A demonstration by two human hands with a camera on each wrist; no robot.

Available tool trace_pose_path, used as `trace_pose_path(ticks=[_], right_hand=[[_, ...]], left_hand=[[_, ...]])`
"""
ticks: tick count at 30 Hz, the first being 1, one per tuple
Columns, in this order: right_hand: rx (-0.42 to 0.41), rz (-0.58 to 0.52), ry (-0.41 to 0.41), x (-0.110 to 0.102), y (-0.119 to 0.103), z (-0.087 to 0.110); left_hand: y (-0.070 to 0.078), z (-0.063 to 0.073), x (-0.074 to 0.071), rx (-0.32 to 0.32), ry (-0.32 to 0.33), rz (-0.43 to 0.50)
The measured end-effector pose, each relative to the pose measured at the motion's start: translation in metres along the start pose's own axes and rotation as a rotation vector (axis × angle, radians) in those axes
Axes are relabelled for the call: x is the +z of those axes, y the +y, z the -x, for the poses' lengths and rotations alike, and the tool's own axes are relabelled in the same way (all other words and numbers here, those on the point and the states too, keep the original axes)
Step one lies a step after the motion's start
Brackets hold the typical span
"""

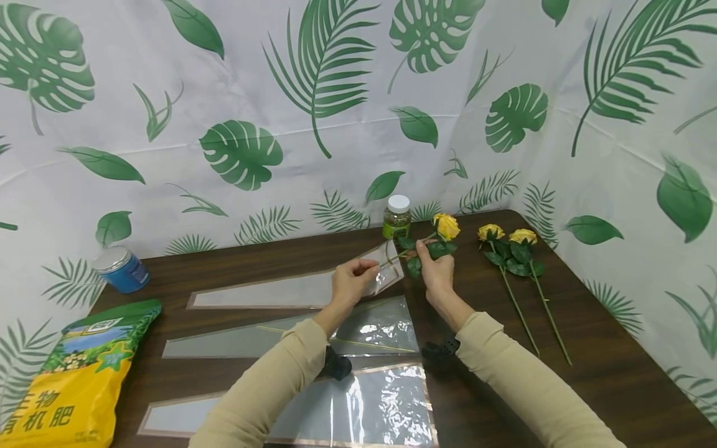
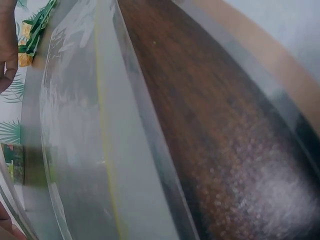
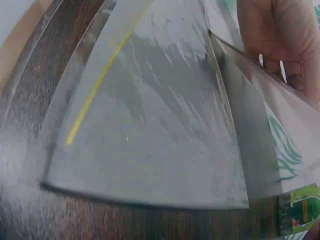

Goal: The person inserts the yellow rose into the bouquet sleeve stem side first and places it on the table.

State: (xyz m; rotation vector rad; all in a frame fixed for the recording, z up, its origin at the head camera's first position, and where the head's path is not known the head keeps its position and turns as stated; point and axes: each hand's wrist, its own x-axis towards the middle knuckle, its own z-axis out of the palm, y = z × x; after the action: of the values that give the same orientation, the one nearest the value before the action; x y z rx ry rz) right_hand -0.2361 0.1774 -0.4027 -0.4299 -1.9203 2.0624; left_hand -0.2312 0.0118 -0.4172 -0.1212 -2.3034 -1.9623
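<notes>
My right hand (image 1: 437, 270) grips a yellow rose (image 1: 446, 226) by its leafy stem, the bloom pointing up and to the right. The stem's lower end slants left, over the raised mouth of the farthest clear flower sleeve (image 1: 269, 291). My left hand (image 1: 348, 281) pinches that sleeve near its wide end, beside the stem's tip. In the right wrist view, curled left fingers (image 3: 280, 65) meet the lifted sleeve edge. The middle sleeve (image 1: 375, 323), crossed by a yellow line, and the nearest sleeve (image 1: 347, 404) lie flat below my forearms.
Two yellow roses (image 1: 523, 236) lie on the dark wooden table (image 1: 605, 373) at right. A white-capped jar (image 1: 397, 218) stands behind my hands. At left are a blue tin (image 1: 121, 269) and a yellow-green fertilizer bag (image 1: 78, 379). Leaf-print cloth (image 1: 347, 124) hangs behind the table.
</notes>
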Motion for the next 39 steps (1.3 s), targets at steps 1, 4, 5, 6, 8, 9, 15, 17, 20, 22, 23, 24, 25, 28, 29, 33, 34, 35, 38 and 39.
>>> trace_pose_path(ticks=[1,4,5,6,8,9,15,17,20,22,23,24,25,28,29,33,34,35,38,39], right_hand=[[0.008,0.001,0.005,0.001,0.001,0.0],[0.048,-0.008,0.012,0.003,0.002,0.001],[0.061,-0.007,0.012,0.004,0.002,0.002],[0.072,-0.016,0.016,0.005,0.003,0.002],[0.087,-0.017,0.019,0.006,0.004,0.002],[0.09,-0.013,0.018,0.007,0.004,0.002],[0.14,0.028,-0.015,0.009,0.006,0.003],[0.158,0.045,-0.038,0.01,0.007,0.003],[0.181,0.057,-0.059,0.012,0.007,0.004],[0.19,0.063,-0.07,0.011,0.007,0.004],[0.197,0.055,-0.069,0.011,0.007,0.003],[0.192,0.029,-0.071,0.011,0.007,0.002],[0.19,0.0,-0.075,0.01,0.006,0.002],[0.191,-0.121,-0.109,0.007,0.003,0.002],[0.195,-0.158,-0.132,0.005,0.002,0.001],[0.256,-0.233,-0.211,-0.002,-0.003,-0.001],[0.276,-0.237,-0.219,-0.004,-0.003,-0.001],[0.293,-0.247,-0.219,-0.006,-0.004,-0.002],[0.332,-0.298,-0.214,-0.009,-0.006,-0.004],[0.339,-0.313,-0.214,-0.01,-0.006,-0.004]], left_hand=[[0.0,0.0,0.0,-0.002,-0.001,0.003],[0.002,0.0,0.0,0.001,0.006,0.008],[0.002,0.0,0.0,0.004,0.009,0.007],[0.002,0.0,0.0,0.005,0.012,0.006],[0.004,0.0,-0.001,0.008,0.016,0.002],[0.004,0.0,-0.001,0.006,0.017,0.002],[0.007,-0.001,-0.001,0.004,0.014,-0.02],[0.01,-0.001,0.0,0.005,0.014,-0.034],[0.013,-0.002,0.001,0.013,0.006,-0.044],[0.015,-0.001,0.002,0.027,0.002,-0.048],[0.015,-0.001,0.002,0.031,0.0,-0.046],[0.015,-0.001,0.003,0.033,0.001,-0.045],[0.014,-0.001,0.003,0.034,0.002,-0.044],[0.012,0.0,0.002,0.018,0.008,-0.045],[0.011,0.0,0.002,0.012,0.009,-0.046],[0.009,0.001,0.001,0.014,0.011,-0.047],[0.009,0.001,0.001,0.018,0.011,-0.047],[0.009,0.001,0.001,0.022,0.01,-0.048],[0.009,0.001,0.001,0.03,0.006,-0.049],[0.009,0.002,0.001,0.029,0.004,-0.05]])
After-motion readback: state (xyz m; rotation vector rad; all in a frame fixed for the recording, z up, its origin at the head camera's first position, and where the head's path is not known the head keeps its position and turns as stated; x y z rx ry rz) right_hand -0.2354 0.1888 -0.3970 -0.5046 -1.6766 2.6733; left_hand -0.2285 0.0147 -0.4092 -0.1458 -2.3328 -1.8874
